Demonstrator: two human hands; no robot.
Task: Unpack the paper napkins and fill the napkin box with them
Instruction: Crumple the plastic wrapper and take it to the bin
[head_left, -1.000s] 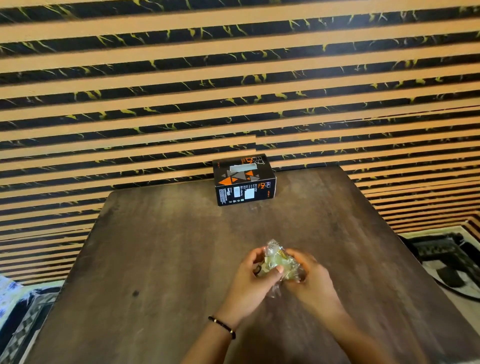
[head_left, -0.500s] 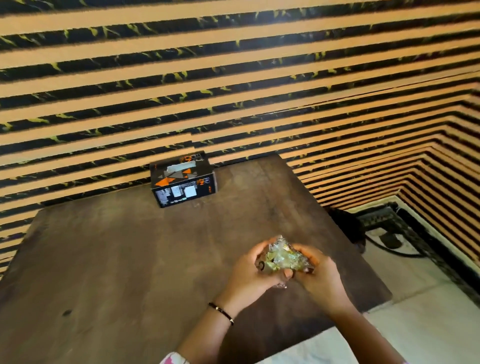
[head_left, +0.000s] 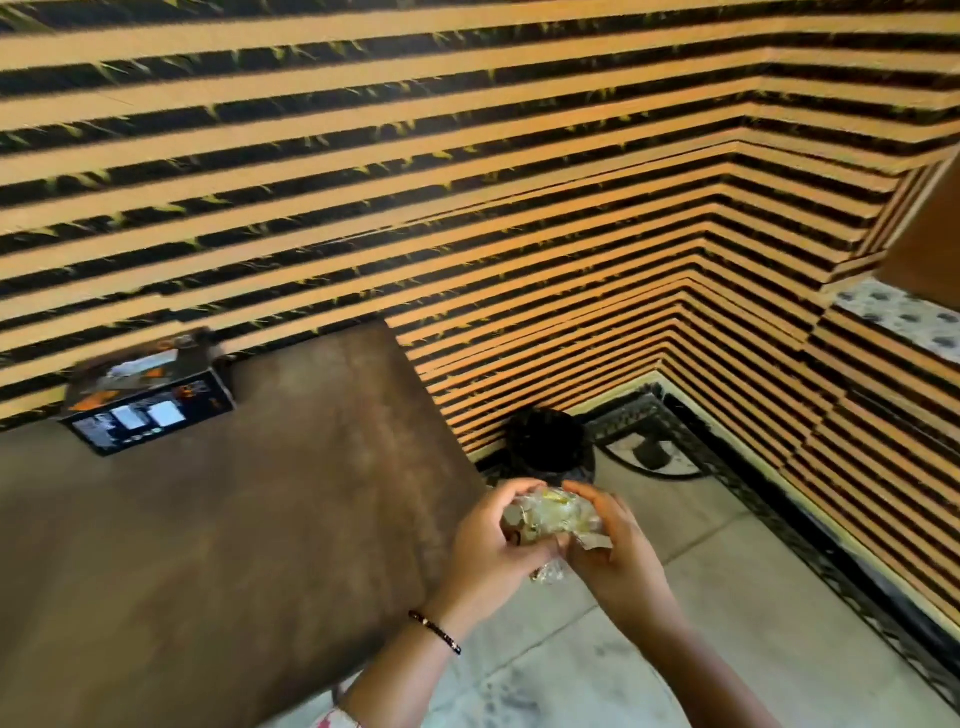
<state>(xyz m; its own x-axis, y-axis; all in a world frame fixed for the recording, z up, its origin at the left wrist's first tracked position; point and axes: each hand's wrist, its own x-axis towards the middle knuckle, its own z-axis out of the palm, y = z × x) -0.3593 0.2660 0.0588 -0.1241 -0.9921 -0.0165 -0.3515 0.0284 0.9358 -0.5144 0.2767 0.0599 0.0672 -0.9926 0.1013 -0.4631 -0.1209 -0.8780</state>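
Observation:
A crumpled clear plastic wrapper (head_left: 553, 519) with yellowish print is bunched between both hands. My left hand (head_left: 488, 551) closes on it from the left, with a thin beaded bracelet on the wrist. My right hand (head_left: 613, 556) closes on it from the right. Both hands are past the table's right edge, above the floor. The black napkin box (head_left: 148, 400) with orange and white markings sits at the far edge of the brown table (head_left: 234, 545), against the wall, well left of the hands.
A round black bin-like object (head_left: 550, 447) stands on the pale floor just beyond the hands, near the wall corner. A dark cable and plug (head_left: 652, 454) lie on the floor further right. Striped orange-and-black walls enclose the corner.
The view has swung right. Both hands, still holding the wrapper, have moved from over the table to beyond its right edge, above the floor. The box stays in place.

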